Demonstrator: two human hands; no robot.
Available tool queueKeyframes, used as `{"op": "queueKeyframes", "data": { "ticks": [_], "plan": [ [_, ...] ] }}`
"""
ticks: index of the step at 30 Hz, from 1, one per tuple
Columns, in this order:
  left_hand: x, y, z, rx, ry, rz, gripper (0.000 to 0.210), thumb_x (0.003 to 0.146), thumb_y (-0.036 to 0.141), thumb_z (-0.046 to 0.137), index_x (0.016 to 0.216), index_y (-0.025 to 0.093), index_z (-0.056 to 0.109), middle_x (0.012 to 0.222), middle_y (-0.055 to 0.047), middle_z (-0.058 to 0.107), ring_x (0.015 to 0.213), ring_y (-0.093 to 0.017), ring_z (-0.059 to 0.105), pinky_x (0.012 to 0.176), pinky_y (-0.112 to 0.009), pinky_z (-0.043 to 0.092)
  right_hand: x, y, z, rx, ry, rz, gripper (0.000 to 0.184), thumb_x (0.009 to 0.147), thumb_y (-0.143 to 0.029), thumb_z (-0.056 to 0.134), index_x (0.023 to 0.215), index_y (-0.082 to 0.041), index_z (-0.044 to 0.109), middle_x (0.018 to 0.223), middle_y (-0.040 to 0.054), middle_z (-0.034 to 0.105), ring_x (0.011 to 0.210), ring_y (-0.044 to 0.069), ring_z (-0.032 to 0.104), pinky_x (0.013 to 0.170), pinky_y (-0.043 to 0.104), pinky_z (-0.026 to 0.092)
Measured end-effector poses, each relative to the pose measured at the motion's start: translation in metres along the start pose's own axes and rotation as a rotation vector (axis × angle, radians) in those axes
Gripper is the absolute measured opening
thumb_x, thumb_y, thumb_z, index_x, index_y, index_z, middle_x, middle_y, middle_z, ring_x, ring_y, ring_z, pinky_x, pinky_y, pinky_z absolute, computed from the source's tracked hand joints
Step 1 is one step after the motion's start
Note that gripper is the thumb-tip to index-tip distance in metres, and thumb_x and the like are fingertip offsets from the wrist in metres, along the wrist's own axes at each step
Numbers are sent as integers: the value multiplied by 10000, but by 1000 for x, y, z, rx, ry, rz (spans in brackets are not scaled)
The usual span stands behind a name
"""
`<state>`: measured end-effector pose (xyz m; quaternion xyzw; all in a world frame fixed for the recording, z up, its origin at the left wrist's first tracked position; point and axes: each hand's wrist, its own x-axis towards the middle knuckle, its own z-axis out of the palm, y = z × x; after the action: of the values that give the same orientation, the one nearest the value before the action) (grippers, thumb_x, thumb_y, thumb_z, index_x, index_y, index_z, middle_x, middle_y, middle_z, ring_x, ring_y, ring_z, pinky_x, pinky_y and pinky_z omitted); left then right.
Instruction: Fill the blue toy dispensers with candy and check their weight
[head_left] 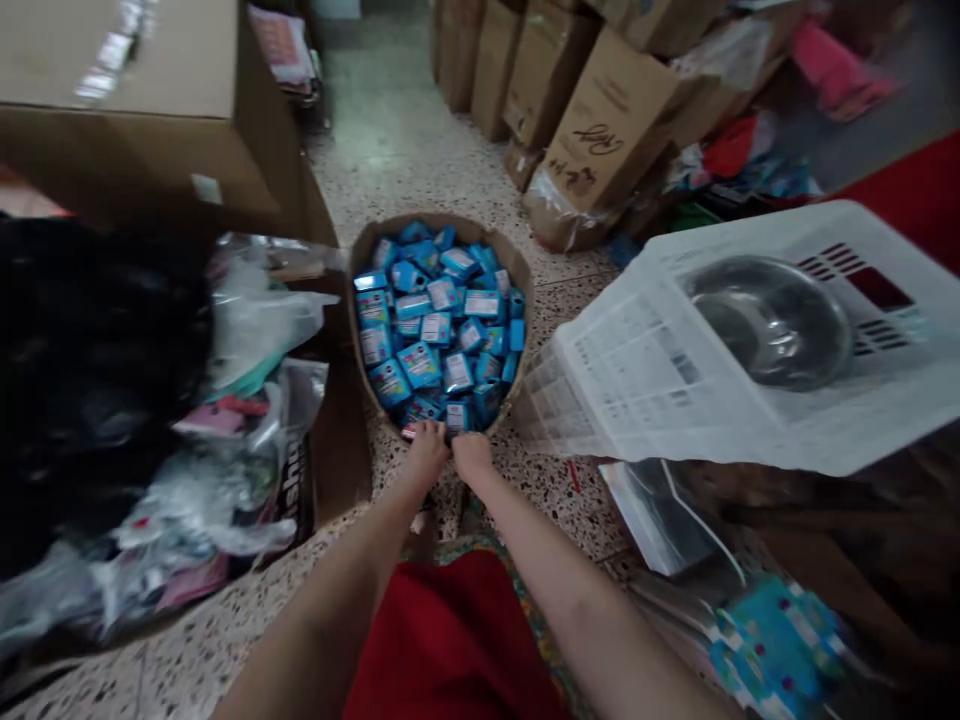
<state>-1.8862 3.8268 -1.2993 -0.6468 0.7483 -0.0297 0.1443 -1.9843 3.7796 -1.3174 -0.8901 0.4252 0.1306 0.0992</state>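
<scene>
A brown, round-rimmed cardboard container [520,268] stands on the speckled floor in front of me, filled with many small blue boxes [439,325] with white labels. My left hand [429,445] is closed over its near rim. Right beside it, my right hand [472,457] is closed on the same rim, a little to the right. Both arms stretch forward and down, and the fingertips are partly hidden by the rim and blur. The blue boxes lie jumbled, at several angles, just beyond my fingers.
On the right stands a white plastic stool-like piece [630,370] with a metal bowl [772,320] on it. Cardboard cartons [600,130] line the back right. To the left are a large carton [150,150], a black bag [97,390] and clear plastic bags [187,500].
</scene>
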Motion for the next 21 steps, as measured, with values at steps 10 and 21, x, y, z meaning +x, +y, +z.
{"op": "queueKeyframes", "data": {
  "ticks": [10,21],
  "plan": [
    [-56,65,24,-21,43,-33,268,840,149,452,949,80,687,1061,-196,540,982,-311,468,788,-480,371,-67,-1,55,-65,49,57,205,919,-247,492,972,-105,629,964,78,654,918,166,616,819,347,500],
    [-136,146,77,34,72,-65,306,862,257,445,1001,138,690,1023,-173,550,965,-340,495,751,-537,391,-166,-19,118,-45,24,-2,302,891,-114,370,924,-147,669,966,137,662,923,219,629,756,290,451]
  ]
}}
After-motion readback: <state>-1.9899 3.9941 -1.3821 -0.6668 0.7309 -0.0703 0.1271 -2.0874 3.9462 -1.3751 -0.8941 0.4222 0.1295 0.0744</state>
